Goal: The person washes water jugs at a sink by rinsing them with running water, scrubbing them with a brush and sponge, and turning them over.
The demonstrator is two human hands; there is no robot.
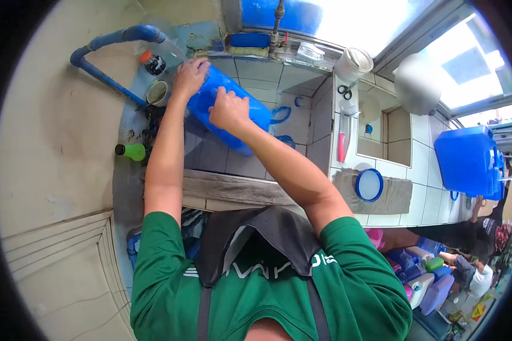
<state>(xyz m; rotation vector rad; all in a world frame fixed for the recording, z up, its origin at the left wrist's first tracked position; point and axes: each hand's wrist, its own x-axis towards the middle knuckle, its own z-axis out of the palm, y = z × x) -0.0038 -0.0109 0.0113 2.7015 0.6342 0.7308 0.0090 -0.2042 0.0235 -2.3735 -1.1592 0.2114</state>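
Observation:
A large blue water container (255, 112) lies tilted in a tiled basin (259, 71). My left hand (190, 78) is closed over its upper left end, near the mouth, which the hand partly hides. On the container's upper side is my right hand (230, 109), its fingers bent and pressed against the blue plastic. Clear water (175, 50) runs from the end of a blue pipe (119, 35) down towards my left hand and that end of the container. A blue strap-like handle (280, 115) shows beside the container's lower right end.
Left of the basin stand an orange-capped bottle (153, 62), a cup (157, 92) and a green bottle (132, 151). On the right counter are scissors (345, 91), a pink-handled knife (342, 139), a blue-rimmed lid (369, 185), a white tub (354, 63) and another blue container (466, 162). People are at far right.

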